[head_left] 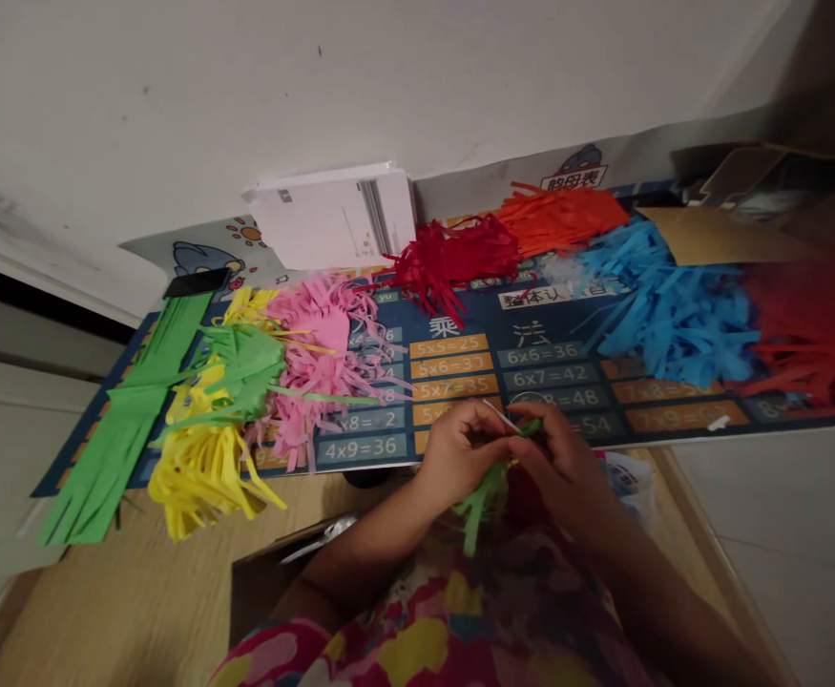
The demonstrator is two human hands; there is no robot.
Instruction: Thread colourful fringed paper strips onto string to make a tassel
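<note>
My left hand (458, 450) and my right hand (554, 447) meet in front of my lap, at the table's near edge. Both are closed in a pinch around a green paper tassel (485, 506). Its cut strips hang down below the left palm, and its twisted top shows between the fingertips. A thin white string (497, 413) sticks up from between the hands; which fingers grip it is partly hidden. Nearest on the table lie a pink fringed paper bundle (323, 329) to the left and a blue fringed paper bundle (696, 320) to the right.
Further left are yellow fringed paper (198, 487), green fringed paper (127, 410) and a dark phone-like object (198, 282). Red (474, 256) and orange (567, 218) bundles lie at the back beside a white box (331, 219). A printed multiplication chart (452, 367) covers the table.
</note>
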